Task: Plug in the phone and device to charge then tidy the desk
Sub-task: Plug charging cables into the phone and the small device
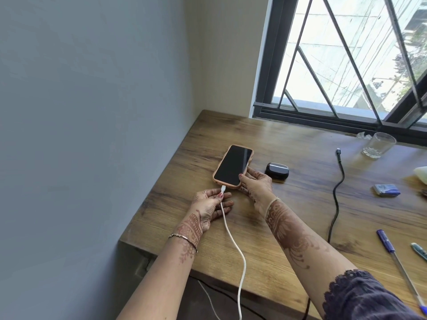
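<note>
A phone (233, 165) in a peach case lies screen up, dark, near the left side of the wooden desk (288, 222). My right hand (255, 187) grips its lower right corner. My left hand (211, 204) pinches the plug end of a white cable (233, 241), whose connector sits at the phone's bottom edge. The cable runs back over the desk's front edge. A small black earbud case (277, 171) rests just right of the phone. A black cable (337, 188) lies loose to the right, its free plug pointing toward the window.
An empty glass (379, 145) stands near the window sill at the back right. A small blue box (387, 190), a blue pen (399, 264) and another pen (419, 250) lie at the right. The wall borders the desk's left edge.
</note>
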The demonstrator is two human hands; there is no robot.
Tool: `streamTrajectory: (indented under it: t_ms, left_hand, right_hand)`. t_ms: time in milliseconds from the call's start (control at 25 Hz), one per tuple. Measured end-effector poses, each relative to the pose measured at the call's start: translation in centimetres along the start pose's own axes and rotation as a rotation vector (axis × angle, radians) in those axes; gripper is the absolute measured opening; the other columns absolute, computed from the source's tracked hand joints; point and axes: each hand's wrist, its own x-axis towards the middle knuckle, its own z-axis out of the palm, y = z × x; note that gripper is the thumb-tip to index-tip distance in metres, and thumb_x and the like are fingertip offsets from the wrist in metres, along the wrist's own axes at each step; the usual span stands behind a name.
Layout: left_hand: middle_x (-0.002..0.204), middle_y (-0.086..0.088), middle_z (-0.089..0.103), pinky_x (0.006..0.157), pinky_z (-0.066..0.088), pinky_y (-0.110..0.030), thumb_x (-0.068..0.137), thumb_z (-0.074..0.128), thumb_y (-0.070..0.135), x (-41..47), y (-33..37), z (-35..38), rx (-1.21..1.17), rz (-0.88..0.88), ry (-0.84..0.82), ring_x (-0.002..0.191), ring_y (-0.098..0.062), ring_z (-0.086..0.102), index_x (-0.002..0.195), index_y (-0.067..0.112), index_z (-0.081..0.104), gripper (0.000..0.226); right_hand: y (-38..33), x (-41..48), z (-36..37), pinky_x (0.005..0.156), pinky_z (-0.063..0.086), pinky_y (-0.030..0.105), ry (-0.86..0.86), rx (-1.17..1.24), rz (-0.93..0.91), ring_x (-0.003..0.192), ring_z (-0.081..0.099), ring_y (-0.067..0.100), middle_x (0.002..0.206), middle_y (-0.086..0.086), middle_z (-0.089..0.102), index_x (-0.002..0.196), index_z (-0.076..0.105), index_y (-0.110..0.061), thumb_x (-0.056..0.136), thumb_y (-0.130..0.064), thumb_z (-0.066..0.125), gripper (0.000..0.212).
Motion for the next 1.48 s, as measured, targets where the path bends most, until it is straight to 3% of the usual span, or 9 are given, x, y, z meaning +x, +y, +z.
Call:
streamTrajectory:
  t_ms: [200, 320, 440, 640, 840, 1000, 1240, 1480]
  left_hand:
    - [0.086, -0.008, 0.069, 0.059, 0.058, -0.026, 0.095, 0.048, 0.000, 0.3, 0.2, -0.1, -0.023, -0.030, -0.001, 0.056, -0.013, 0.070, 0.098, 0.005, 0.058, 0.011]
    - [0.072, -0.005, 0.073, 0.055, 0.058, -0.026, 0.094, 0.049, -0.001, 0.4, 0.3, -0.2, -0.054, -0.045, -0.002, 0.055, -0.013, 0.070, 0.094, 0.003, 0.059, 0.011]
    - [0.064, -0.001, 0.073, 0.055, 0.058, -0.026, 0.094, 0.050, -0.001, 0.5, 0.4, -0.3, -0.064, -0.056, 0.000, 0.055, -0.013, 0.070, 0.093, 0.004, 0.059, 0.011]
    - [0.072, -0.005, 0.073, 0.056, 0.059, -0.027, 0.093, 0.051, -0.003, 0.6, 0.4, -0.3, -0.068, -0.050, 0.006, 0.057, -0.015, 0.071, 0.098, 0.003, 0.058, 0.011]
    - [0.090, -0.008, 0.070, 0.062, 0.058, -0.027, 0.091, 0.054, -0.003, 0.6, 0.3, -0.5, -0.025, -0.034, 0.003, 0.059, -0.014, 0.071, 0.094, 0.006, 0.060, 0.011]
    - [0.080, -0.009, 0.070, 0.052, 0.058, -0.025, 0.081, 0.069, -0.002, 0.8, -0.3, 0.0, 0.045, 0.077, 0.156, 0.051, -0.014, 0.066, 0.087, 0.005, 0.063, 0.011]
    - [0.079, -0.009, 0.073, 0.065, 0.060, -0.038, 0.068, 0.082, 0.006, 1.6, -1.2, 0.2, 0.297, 0.262, 0.341, 0.063, -0.023, 0.069, 0.089, 0.006, 0.062, 0.029]
    - [0.072, -0.006, 0.074, 0.074, 0.059, -0.047, 0.064, 0.084, 0.009, 1.8, -1.6, 0.3, 0.324, 0.313, 0.404, 0.071, -0.024, 0.073, 0.081, 0.010, 0.062, 0.028]
  right_hand:
    - [-0.4, 0.1, 0.0, 0.084, 0.058, 0.036, -0.003, -0.044, -0.004, 0.100, 0.069, 0.025, 0.112, 0.013, 0.070, 0.122, 0.060, -0.003, 0.086, 0.003, 0.064, 0.037]
    - [-0.2, 0.1, 0.0, 0.077, 0.059, 0.030, -0.011, -0.066, -0.020, 0.099, 0.069, 0.025, 0.110, 0.014, 0.070, 0.121, 0.061, -0.002, 0.086, 0.004, 0.064, 0.035]
    - [-0.1, 0.3, -0.1, 0.084, 0.058, 0.037, -0.005, -0.068, -0.020, 0.099, 0.069, 0.026, 0.110, 0.016, 0.070, 0.120, 0.061, -0.001, 0.085, 0.004, 0.065, 0.035]
    - [0.0, 0.7, -0.2, 0.091, 0.055, 0.045, 0.007, -0.084, -0.009, 0.098, 0.070, 0.027, 0.108, 0.016, 0.071, 0.118, 0.063, -0.002, 0.084, 0.003, 0.066, 0.034]
    - [-0.4, 0.1, -0.6, 0.078, 0.059, 0.030, -0.062, -0.033, 0.001, 0.099, 0.069, 0.024, 0.107, 0.009, 0.071, 0.119, 0.061, -0.005, 0.087, 0.003, 0.063, 0.033]
    - [-0.5, 0.0, -0.8, 0.082, 0.058, 0.031, -0.084, -0.029, 0.008, 0.099, 0.069, 0.023, 0.109, 0.008, 0.071, 0.122, 0.060, -0.007, 0.087, 0.001, 0.063, 0.036]
    - [-0.2, 0.2, -0.7, 0.085, 0.056, 0.036, -0.081, -0.014, 0.010, 0.098, 0.069, 0.024, 0.107, 0.009, 0.071, 0.122, 0.060, -0.005, 0.087, 0.002, 0.064, 0.036]
    - [-0.2, 0.1, -0.6, 0.086, 0.057, 0.037, -0.066, -0.062, 0.004, 0.100, 0.069, 0.023, 0.108, 0.009, 0.071, 0.119, 0.061, -0.007, 0.087, 0.001, 0.064, 0.034]
